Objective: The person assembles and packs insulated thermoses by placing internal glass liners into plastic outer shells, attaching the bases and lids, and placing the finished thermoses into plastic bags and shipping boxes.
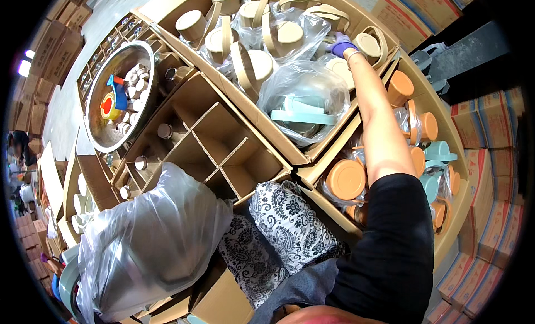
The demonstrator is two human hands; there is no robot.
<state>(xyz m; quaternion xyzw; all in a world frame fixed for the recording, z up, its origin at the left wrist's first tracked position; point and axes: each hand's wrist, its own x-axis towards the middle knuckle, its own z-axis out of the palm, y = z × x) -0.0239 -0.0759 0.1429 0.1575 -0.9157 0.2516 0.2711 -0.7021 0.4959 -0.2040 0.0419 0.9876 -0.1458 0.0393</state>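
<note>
My right hand, in a purple glove, reaches to the far side of a cardboard box of beige lids with strap handles. It is beside a beige lid and clear plastic wrapping; its fingertips are partly hidden, so its grip is unclear. At the near corner of that box, a clear plastic bag surrounds a light-blue handled lid. My left hand is out of view. Before me stands a divided carton, with several capped glass bottles in its left cells.
A metal bowl holds small white caps and a blue-and-yellow object. Orange lids fill the box at right. A large plastic bag bulges at my left. Cartons are stacked at right; a person is far left.
</note>
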